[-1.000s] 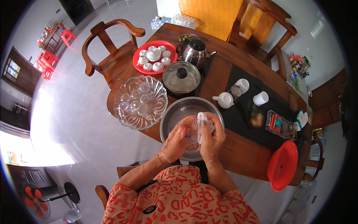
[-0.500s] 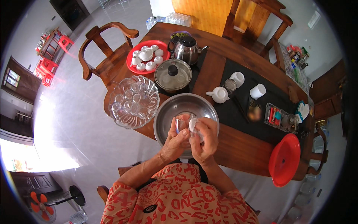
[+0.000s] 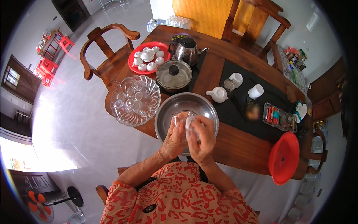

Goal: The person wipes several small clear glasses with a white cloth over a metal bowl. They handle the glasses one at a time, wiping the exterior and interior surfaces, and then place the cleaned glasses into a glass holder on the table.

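Note:
Over a wide steel basin (image 3: 199,102), my left hand (image 3: 173,141) is closed around a small clear drinking glass (image 3: 182,115). My right hand (image 3: 202,139) pinches a crumpled white cloth or tissue (image 3: 190,125) against the right side of that glass. The fingers partly hide both the glass and the white wad. A scalloped clear glass bowl (image 3: 118,87) with several small glasses (image 3: 138,96) in it stands left of the basin. Just behind the basin sits a lidded pot (image 3: 182,76).
A red tray (image 3: 135,53) with white teaware and a steel kettle (image 3: 187,52) stand at the back. Rightward are a white teapot (image 3: 218,95), white cups (image 3: 256,91), a clear organizer tray (image 3: 279,116) and a red basin (image 3: 285,156) at the table edge. A wooden armchair (image 3: 106,48) adjoins the left side.
My right hand has shifted slightly left with the white wad. The glass is tilted a little differently in my left hand, and the whole view has moved slightly.

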`<state>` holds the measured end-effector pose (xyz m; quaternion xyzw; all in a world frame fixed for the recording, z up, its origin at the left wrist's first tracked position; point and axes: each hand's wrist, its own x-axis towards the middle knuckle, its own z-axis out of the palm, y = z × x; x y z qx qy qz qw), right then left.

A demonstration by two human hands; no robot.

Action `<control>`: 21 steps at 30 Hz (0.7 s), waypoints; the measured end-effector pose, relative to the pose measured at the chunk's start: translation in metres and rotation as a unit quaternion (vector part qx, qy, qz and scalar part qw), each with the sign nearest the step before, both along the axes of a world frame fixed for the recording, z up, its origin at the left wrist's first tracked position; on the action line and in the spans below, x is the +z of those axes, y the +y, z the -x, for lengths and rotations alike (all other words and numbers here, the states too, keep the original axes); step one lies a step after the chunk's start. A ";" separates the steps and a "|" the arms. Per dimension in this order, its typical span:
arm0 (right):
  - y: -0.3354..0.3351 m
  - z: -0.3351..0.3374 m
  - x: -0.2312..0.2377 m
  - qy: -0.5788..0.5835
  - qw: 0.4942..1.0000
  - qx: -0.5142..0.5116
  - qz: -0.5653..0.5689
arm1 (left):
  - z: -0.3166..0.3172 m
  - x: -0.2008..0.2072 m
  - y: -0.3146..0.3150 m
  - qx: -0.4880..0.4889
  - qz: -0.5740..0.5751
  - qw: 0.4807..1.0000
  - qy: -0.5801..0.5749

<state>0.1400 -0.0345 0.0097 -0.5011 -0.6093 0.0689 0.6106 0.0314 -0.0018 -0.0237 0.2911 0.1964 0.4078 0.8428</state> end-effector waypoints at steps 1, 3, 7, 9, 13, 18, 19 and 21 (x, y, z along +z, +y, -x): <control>0.000 0.002 -0.001 -0.019 0.999 0.001 -0.026 | 0.003 0.001 0.001 -0.005 -0.016 1.000 0.023; 0.001 0.005 -0.004 -0.057 0.995 0.004 -0.077 | 0.010 0.003 0.003 -0.015 -0.049 0.996 0.068; 0.005 0.002 0.009 0.075 0.997 -0.012 0.005 | 0.009 0.007 0.000 -0.003 -0.024 1.000 -0.006; 0.007 -0.002 0.001 0.267 0.952 0.016 0.148 | 0.010 0.004 0.001 -0.022 -0.044 0.999 -0.011; 0.009 -0.005 0.004 0.310 0.923 0.054 0.222 | 0.013 0.008 -0.001 -0.034 -0.009 0.999 -0.013; 0.001 0.004 -0.003 0.070 0.995 0.005 0.067 | 0.013 0.001 0.008 -0.022 0.038 0.999 -0.032; -0.001 0.004 -0.005 0.039 0.998 0.007 0.056 | 0.011 0.004 0.008 -0.020 0.041 0.999 -0.029; -0.003 0.003 -0.008 -0.023 0.999 0.010 0.033 | 0.009 0.012 0.007 -0.018 0.046 0.998 -0.025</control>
